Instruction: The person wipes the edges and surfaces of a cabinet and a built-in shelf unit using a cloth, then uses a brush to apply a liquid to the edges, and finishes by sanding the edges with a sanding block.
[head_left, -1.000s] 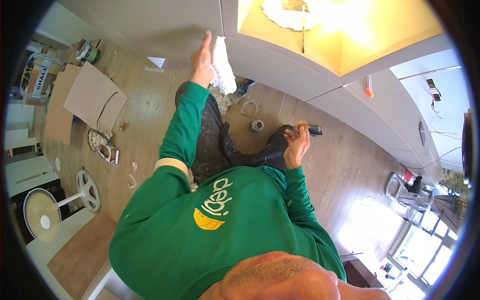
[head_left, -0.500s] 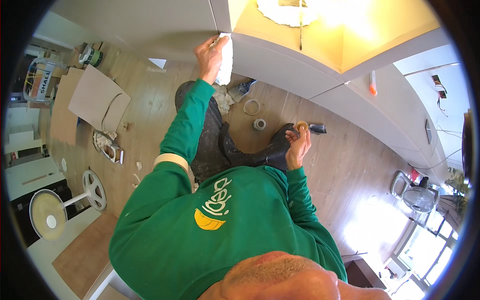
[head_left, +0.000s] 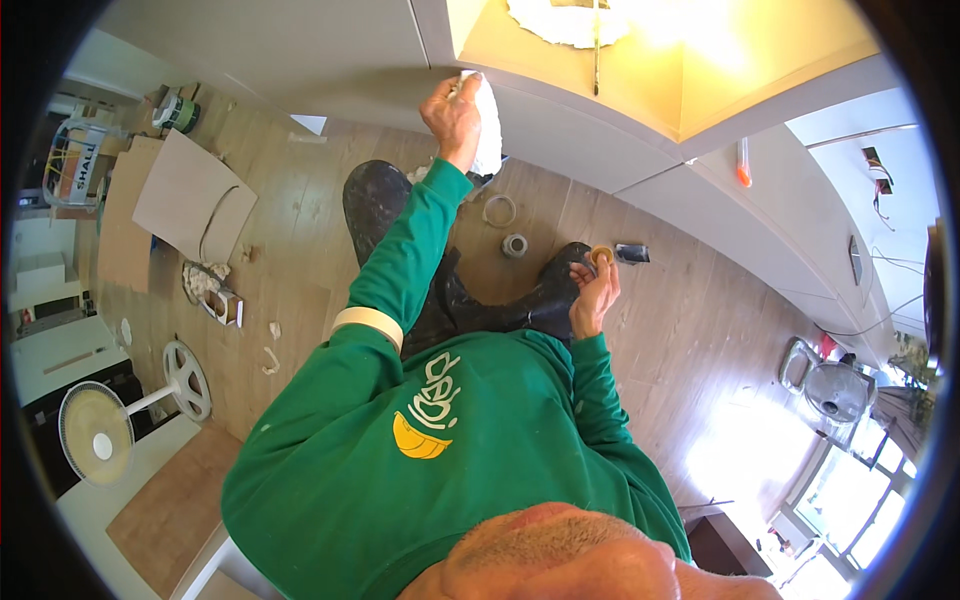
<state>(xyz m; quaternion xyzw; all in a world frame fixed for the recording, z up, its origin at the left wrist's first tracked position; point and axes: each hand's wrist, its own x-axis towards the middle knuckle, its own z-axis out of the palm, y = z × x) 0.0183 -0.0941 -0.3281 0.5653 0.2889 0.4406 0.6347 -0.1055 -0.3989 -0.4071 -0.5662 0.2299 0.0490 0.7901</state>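
Observation:
A crumpled white cloth or paper wad is gripped in my left hand, raised against the pale cabinet front just below the lit recess. My right hand is lower, near my right knee, fingers closed around a small tan ring-like thing, possibly a tape roll. Beyond it on the wood floor lies a small dark object, too small to name. Between my legs, a pale ring and a grey round piece rest on the floor.
Flat brown boards lie on the left floor with scraps and a small open box. A white standing fan is at the lower left. A screwdriver-like orange tool is at the right cabinet face. Another fan stands far right.
My left hand has moved right along the cabinet front with the white wad, away from the vertical seam. My right hand has hardly moved.

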